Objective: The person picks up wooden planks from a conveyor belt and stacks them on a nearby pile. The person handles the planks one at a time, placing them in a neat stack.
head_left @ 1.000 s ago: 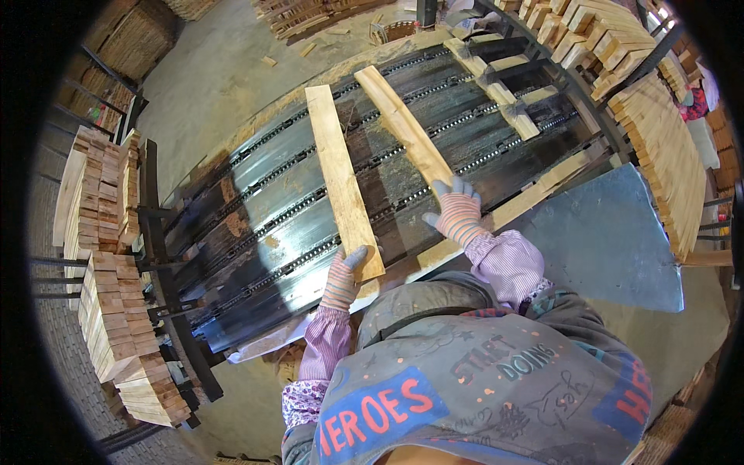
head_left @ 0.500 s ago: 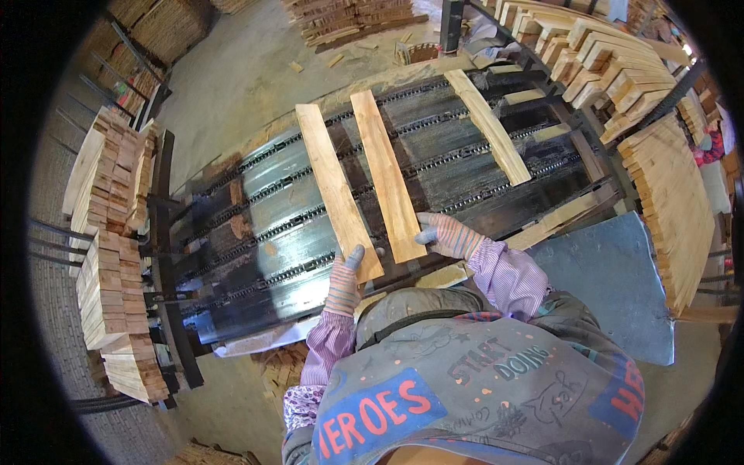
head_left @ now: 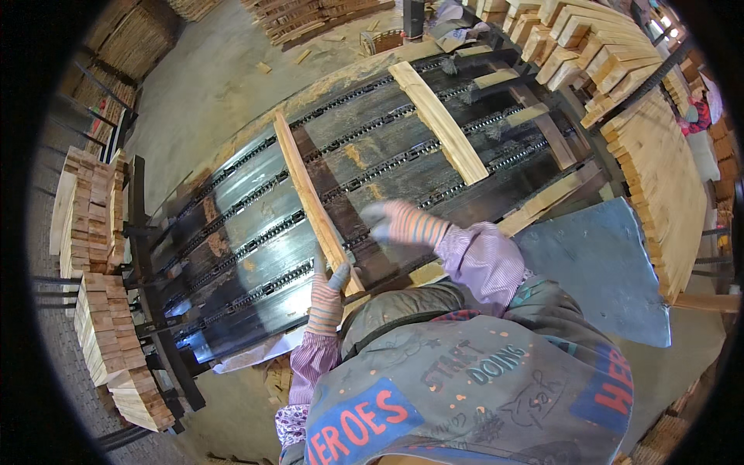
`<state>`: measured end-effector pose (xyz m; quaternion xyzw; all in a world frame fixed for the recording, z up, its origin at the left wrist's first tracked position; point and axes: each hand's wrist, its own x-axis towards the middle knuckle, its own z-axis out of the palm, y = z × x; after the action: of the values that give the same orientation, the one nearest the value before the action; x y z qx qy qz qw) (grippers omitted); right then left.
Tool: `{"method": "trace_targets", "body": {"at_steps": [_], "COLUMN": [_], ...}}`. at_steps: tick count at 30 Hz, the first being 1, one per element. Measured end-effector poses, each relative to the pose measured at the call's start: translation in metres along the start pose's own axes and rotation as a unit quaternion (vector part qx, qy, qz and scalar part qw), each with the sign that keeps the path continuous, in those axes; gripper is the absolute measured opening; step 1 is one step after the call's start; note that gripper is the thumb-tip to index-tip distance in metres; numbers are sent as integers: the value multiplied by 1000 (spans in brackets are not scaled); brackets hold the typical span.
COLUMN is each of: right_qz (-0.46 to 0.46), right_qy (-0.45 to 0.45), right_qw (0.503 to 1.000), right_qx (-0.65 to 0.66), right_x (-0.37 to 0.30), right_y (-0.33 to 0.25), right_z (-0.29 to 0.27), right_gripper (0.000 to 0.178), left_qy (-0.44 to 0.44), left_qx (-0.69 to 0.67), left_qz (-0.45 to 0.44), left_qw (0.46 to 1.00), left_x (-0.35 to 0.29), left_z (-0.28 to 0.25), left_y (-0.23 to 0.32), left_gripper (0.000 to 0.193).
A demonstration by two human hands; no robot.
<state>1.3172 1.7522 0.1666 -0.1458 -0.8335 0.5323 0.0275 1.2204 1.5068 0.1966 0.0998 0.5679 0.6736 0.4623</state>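
A long narrow wooden plank (head_left: 314,205) lies across the chain conveyor (head_left: 271,252), seemingly tipped so that its edge shows. Whether a second plank lies against it, I cannot tell. My left hand (head_left: 326,301), in a striped knit glove with grey fingertips, grips its near end, thumb on the right side. My right hand (head_left: 409,223), gloved alike, hovers right of the plank, apart from it and slightly blurred; its fingers look spread and hold nothing. Farther right, another pale plank (head_left: 439,120) rests across the chains, touched by neither hand.
Stacked timber (head_left: 101,325) stands along the left behind a dark metal frame (head_left: 159,310). More planks (head_left: 597,46) are piled at the far right, above a large stack (head_left: 659,194). A blue-grey sheet (head_left: 597,263) lies right of me. A wicker basket (head_left: 382,40) sits beyond the conveyor.
Two flat planks lay apart before my hands; now only one shows there, tilted. My right hand has let go of its plank and moved left. The view has shifted a little.
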Motion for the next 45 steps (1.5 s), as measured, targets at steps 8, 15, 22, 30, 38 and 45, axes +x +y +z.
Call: {"method": "trace_targets", "body": {"at_steps": [8, 15, 22, 30, 38, 45], "right_qz": [359, 146, 88, 27, 69, 275], "right_qy": [225, 188, 89, 62, 40, 203], "right_qw": [811, 754, 805, 825, 838, 918], "right_qx": [-404, 611, 580, 562, 540, -203], "right_x": [-18, -16, -31, -53, -54, -109], "right_y": [94, 87, 36, 25, 36, 67], "right_z": [-122, -107, -79, -51, -48, -141], "right_gripper": [81, 69, 59, 77, 92, 89], "left_qy": [-26, -70, -81, -104, -99, -83], "left_qx": [-140, -136, -140, -142, -239, -215], "left_qz": [1, 37, 22, 12, -63, -71], "left_qw": [990, 988, 987, 984, 964, 970], "left_x": [-6, 13, 26, 32, 31, 27], "left_z": [8, 36, 43, 43, 35, 34], "left_y": [20, 32, 31, 28, 2, 2], "left_gripper": [91, 88, 87, 82, 78, 71]}}
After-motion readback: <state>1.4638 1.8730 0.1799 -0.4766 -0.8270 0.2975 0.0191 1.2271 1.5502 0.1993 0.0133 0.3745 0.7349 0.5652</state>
